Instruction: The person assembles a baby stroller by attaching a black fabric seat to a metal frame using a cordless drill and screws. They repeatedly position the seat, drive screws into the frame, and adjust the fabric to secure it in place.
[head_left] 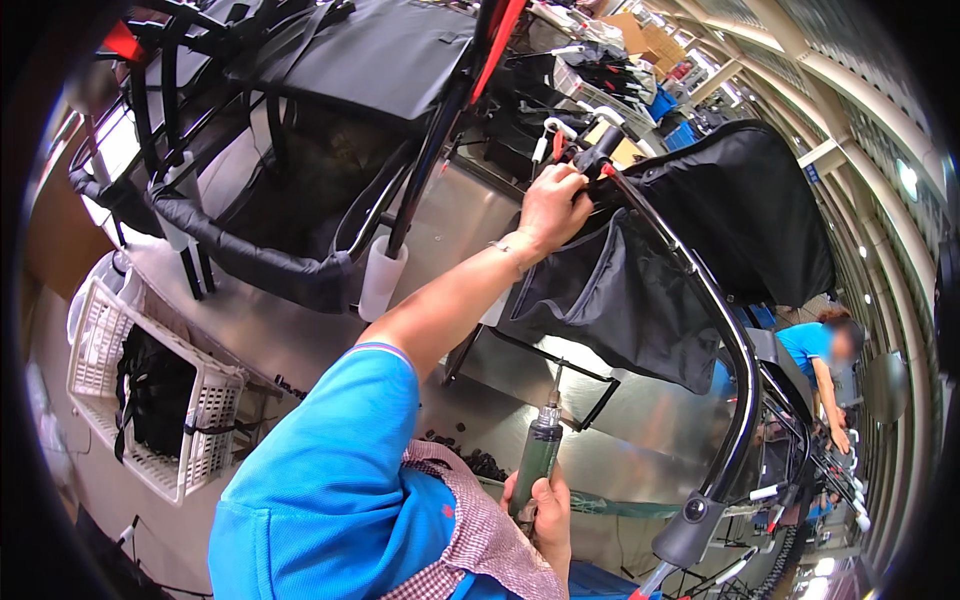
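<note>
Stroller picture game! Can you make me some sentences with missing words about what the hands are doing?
1. The left hand grips the ____ frame tube of the stroller.
2. The right hand holds a green ____.
3. The white basket sits on the person's ____ side.
4. The fabric seat is ____.

Missing words: black; screwdriver; left; black

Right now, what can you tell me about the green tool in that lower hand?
The powered screwdriver has a dark green, round body with a metal collar and a thin bit at its upper end. It stands nearly upright, bit up, tilted slightly right. The right hand grips its lower end; nothing else touches it. It sits low in the view, over the shiny metal workbench, below the black fabric stroller seat.
</note>
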